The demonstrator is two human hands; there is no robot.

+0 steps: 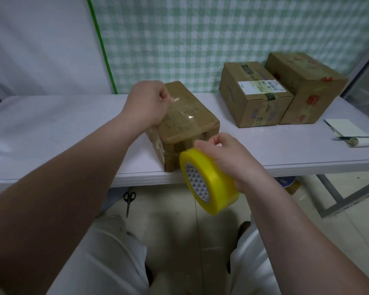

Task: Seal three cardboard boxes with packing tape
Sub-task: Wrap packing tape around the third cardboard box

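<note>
one box (pixel 185 126) at frame centre is being taped: left hand (pixel 149 103) pinches the tape end (pixel 171 99) over its top, right hand (pixel 228 158) grips the roll (pixel 209 184) at its near edge. next, likely: lower and press the strip (pixel 189 117) flat. two other boxes (pixel 254 96) wait upper right.

Scissors (pixel 129 200) are seen on the floor (pixel 179 220) beneath the left hand (pixel 148 103). A white sheet (pixel 345 127) and paper roll (pixel 362 142) are laid on the desk (pixel 51 133), far right of the right hand (pixel 228 154).
</note>
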